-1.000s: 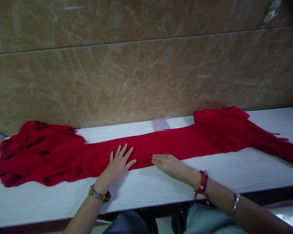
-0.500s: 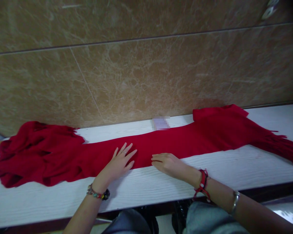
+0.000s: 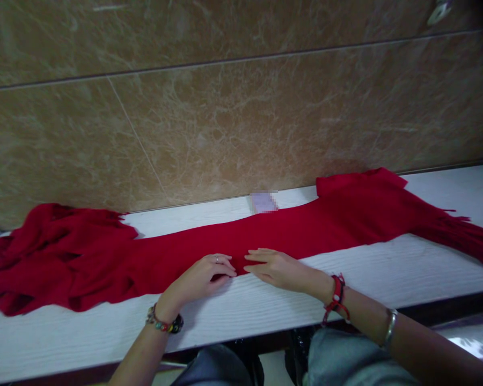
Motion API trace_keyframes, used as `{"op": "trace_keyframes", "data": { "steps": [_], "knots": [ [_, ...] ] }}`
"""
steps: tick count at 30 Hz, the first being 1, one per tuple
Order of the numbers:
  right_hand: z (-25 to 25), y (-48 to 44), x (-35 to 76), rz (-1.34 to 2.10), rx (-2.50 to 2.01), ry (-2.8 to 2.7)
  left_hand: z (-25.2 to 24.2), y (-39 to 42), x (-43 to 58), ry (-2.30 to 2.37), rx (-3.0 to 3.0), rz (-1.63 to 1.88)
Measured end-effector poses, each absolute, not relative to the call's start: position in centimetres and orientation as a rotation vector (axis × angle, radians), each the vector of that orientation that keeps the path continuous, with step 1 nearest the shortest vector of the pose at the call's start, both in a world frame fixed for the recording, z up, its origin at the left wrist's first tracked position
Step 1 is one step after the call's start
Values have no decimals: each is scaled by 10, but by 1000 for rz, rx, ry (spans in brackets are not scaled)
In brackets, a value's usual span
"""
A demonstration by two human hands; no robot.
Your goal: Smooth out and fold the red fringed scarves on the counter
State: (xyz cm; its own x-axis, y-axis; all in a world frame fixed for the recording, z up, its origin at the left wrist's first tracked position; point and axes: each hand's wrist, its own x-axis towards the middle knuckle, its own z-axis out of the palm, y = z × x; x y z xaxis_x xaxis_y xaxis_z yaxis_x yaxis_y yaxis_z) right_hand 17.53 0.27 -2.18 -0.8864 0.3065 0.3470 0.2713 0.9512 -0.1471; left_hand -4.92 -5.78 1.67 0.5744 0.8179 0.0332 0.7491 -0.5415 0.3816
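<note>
A long red scarf lies lengthwise along the white table, its middle stretch flat. Its left part is bunched in loose folds; at the right, a corner is turned over and fringe trails off to the side. My left hand, with a ring and a beaded bracelet, has its fingers and thumb drawn together at the scarf's near edge. Close by on the right, my right hand rests on the same edge, fingers stretched out and slightly apart. A red cord bracelet and a silver bangle are on that arm.
Behind the table rises a brown marbled tile wall. A small pale, blurred-out item lies between scarf and wall. The table's front edge runs just before my knees.
My left hand has gone from spread flat on the scarf to fingers drawn together at its near edge, closer to my right hand. The right hand's fingers have parted slightly.
</note>
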Motion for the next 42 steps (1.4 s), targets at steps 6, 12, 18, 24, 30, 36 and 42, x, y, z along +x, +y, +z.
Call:
{"op": "trace_keyframes", "data": {
  "steps": [6,12,18,24,30,36,42],
  "knots": [
    [-15,2,180,163,-396,-2803,21,-58,-50,1258,2416,286],
    [-7,7,180,271,-452,-2757,7,-55,-51,1559,2480,413],
    [-15,15,179,209,-843,-2760,-8,-53,-56,2053,2277,31],
    [-13,10,177,239,-860,-2774,-6,-56,-52,2166,2147,-60],
    [1,18,148,294,-885,-2756,-3,-44,-63,2318,1961,-95],
    [5,37,101,370,-912,-2785,16,-19,-88,2626,1627,27],
    [-9,40,89,367,-881,-2842,-9,-21,-111,2627,1639,24]
  ]
}}
